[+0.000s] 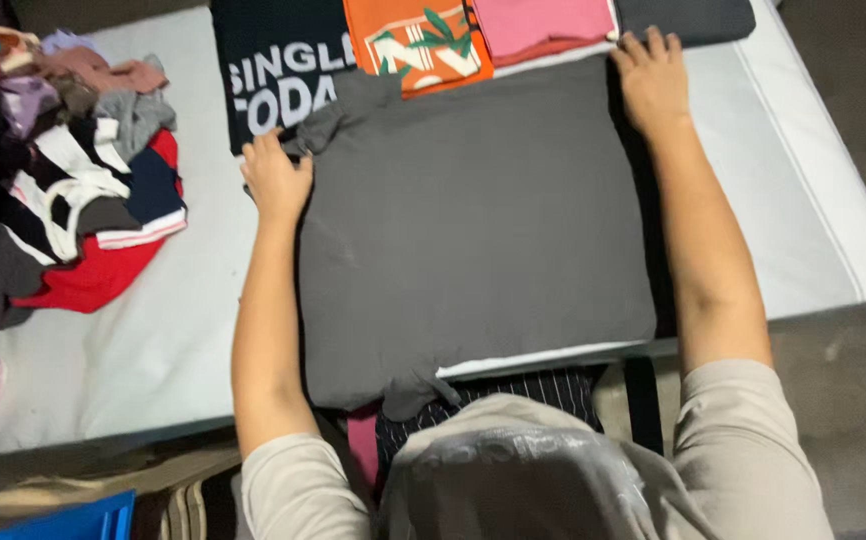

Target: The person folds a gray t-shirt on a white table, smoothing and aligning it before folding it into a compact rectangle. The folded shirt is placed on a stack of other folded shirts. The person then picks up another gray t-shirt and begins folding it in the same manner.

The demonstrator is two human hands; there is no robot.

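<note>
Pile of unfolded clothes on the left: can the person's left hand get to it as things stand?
Probably yes. The left hand lies flat on the grey garment's left edge, and only bare table separates it from the clothes pile.

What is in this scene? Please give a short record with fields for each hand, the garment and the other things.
left hand: flat on the left edge of the grey garment, near a bunched sleeve
right hand: flat on the garment's far right corner
grey garment: spread flat on the white table
folded items: dark printed shirt, orange printed shirt, pink shirt in a row at the far edge
clothes pile: unfolded, mixed colours, at the left
</note>
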